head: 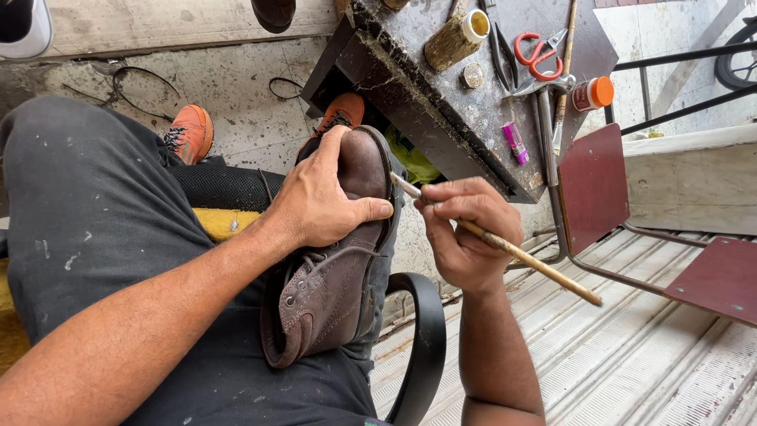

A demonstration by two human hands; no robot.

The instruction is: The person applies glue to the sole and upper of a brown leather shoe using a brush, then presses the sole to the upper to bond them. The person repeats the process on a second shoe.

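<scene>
Resting across the person's lap at the centre of the frame, a worn brown leather boot (335, 268) lies with its toe pointing toward the top of the picture, and its sole edge faces right. Part of the toe is hidden beneath the left hand (319, 197), and the boot's far side and most of the sole cannot be seen. The left hand's fingers (331, 146) curl over the toe cap, while the thumb lies flat across the upper and presses it down. Just right of it, the right hand (465, 233) pinches a thin wooden-handled brush (512, 251) between thumb and bent fingers, closed tight around the shaft. The brush tip touches the boot's sole edge near the toe; its bristles are too small to make out. The handle slants down to the right.

At the upper middle, a dark, grimy counter (441, 110) is cut off by the top edge. On it lie red-handled scissors (536, 51), a glue-crusted pot (457, 38), a small bottle with an orange cap (593, 93) and a pink tube (515, 142). Orange shoes (189, 132) show on the concrete floor at the upper left. A black belt loop (426, 347) curves below the boot.
</scene>
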